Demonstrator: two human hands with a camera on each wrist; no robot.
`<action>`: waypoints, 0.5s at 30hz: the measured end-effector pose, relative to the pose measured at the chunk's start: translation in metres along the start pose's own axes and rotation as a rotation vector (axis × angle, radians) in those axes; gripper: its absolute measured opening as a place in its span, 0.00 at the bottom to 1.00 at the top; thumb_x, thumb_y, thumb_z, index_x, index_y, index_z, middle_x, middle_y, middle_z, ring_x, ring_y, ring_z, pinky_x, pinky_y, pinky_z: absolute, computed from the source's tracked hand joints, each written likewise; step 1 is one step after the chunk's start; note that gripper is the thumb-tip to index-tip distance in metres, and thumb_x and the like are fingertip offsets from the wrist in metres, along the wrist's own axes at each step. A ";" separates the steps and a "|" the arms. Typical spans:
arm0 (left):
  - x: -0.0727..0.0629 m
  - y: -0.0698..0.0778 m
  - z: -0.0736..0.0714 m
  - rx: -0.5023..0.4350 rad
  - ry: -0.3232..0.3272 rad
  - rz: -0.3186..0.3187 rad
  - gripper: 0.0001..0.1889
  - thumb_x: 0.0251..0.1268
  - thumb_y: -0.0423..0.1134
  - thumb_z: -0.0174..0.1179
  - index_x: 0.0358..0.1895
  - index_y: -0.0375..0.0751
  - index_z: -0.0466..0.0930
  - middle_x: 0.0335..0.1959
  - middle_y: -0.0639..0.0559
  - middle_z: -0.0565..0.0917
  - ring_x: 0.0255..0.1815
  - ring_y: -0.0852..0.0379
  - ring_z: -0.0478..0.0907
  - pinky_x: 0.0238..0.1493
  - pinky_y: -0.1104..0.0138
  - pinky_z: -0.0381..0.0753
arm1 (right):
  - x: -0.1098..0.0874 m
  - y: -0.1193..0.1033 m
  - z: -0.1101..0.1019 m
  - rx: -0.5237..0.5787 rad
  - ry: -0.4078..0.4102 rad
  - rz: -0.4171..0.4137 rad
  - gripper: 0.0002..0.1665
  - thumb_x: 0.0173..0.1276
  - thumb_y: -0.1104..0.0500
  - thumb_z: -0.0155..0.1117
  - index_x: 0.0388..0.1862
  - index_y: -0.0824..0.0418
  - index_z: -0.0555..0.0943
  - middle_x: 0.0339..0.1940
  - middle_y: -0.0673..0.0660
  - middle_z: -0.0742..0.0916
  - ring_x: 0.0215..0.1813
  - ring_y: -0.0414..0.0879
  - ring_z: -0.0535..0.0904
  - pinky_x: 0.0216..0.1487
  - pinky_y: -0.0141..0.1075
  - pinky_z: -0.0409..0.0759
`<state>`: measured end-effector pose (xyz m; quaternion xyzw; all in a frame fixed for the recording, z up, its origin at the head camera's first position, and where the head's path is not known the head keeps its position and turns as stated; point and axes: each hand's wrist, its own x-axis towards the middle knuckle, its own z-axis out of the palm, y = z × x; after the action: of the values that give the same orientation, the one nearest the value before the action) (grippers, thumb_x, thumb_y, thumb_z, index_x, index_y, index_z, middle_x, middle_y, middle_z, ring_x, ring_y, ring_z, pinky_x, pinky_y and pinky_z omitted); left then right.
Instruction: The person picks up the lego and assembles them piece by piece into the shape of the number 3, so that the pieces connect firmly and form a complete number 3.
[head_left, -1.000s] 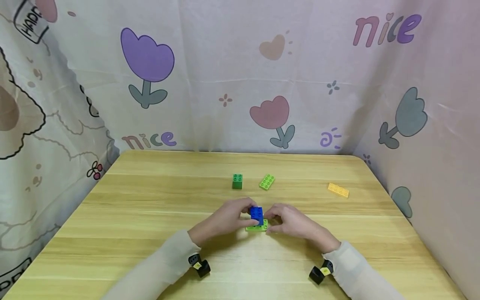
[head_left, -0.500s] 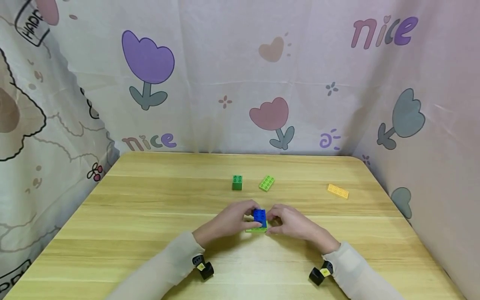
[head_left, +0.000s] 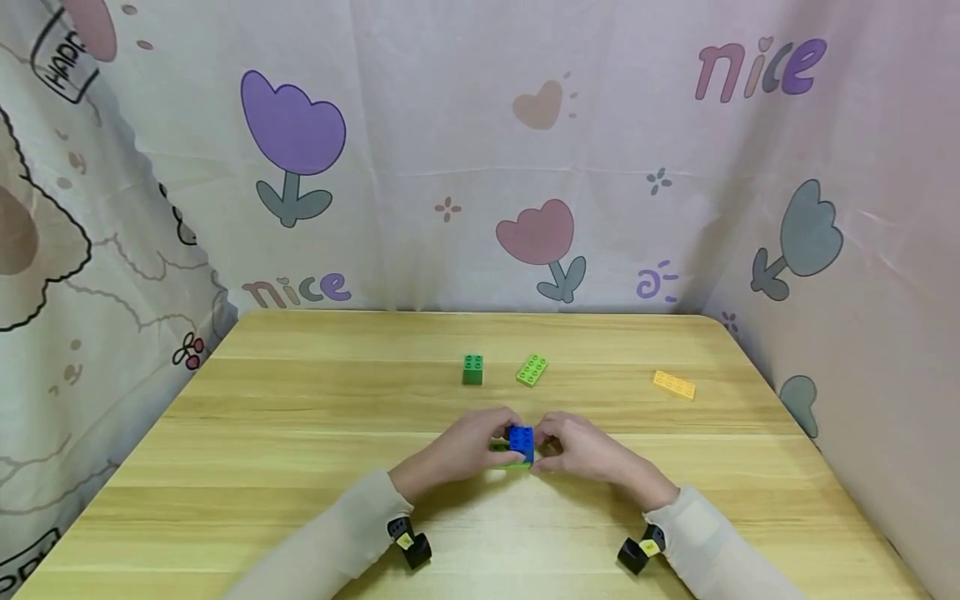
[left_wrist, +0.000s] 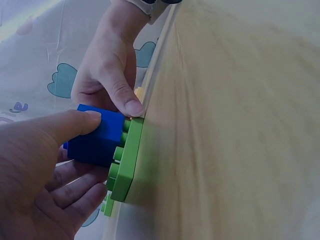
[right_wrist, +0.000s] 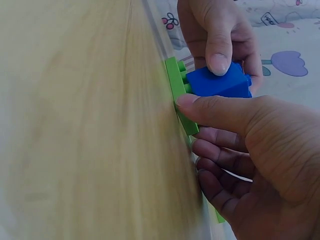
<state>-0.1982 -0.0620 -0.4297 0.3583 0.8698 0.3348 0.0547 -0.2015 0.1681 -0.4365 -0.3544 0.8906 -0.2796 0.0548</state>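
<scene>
- Left hand (head_left: 472, 443): narrow, pinching one blue, box-shaped plastic block (left_wrist: 100, 140), thumb on its near face.
- Blue block: between the hands, studs upward, above the right-hand end of one light-green, flat, studded plastic brick (left_wrist: 129, 160); whether fully seated, cannot tell.
- Right hand (head_left: 579, 446): narrow, thumb and fingertips gripping that same end of the light-green brick.
- Light-green brick: beneath the blue block, low at the pale wood-grain bench (head_left: 300, 392).
- One dark-green, box-shaped plastic block (head_left: 472, 370): beyond the left hand.
- One second light-green, flat, studded brick (head_left: 532, 371): beyond the gap between the hands, set diagonally.
- One yellow, flat, studded brick (head_left: 674, 385): beyond and right of the right hand.
</scene>
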 end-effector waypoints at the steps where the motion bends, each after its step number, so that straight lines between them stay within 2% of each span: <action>1: 0.000 0.000 0.000 0.004 -0.002 -0.004 0.17 0.63 0.46 0.68 0.51 0.47 0.77 0.44 0.61 0.81 0.44 0.66 0.79 0.45 0.73 0.78 | 0.000 0.000 0.000 0.000 -0.001 0.001 0.12 0.58 0.51 0.76 0.37 0.51 0.83 0.34 0.44 0.80 0.35 0.40 0.73 0.37 0.33 0.73; 15: 0.001 0.000 0.005 0.039 0.014 -0.002 0.16 0.63 0.45 0.67 0.51 0.48 0.78 0.43 0.61 0.81 0.44 0.65 0.79 0.46 0.71 0.78 | -0.001 -0.003 -0.001 -0.022 -0.006 -0.004 0.11 0.58 0.52 0.76 0.35 0.49 0.81 0.32 0.45 0.78 0.34 0.41 0.71 0.34 0.33 0.71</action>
<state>-0.1973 -0.0589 -0.4340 0.3562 0.8769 0.3201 0.0419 -0.1994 0.1671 -0.4339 -0.3573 0.8928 -0.2690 0.0529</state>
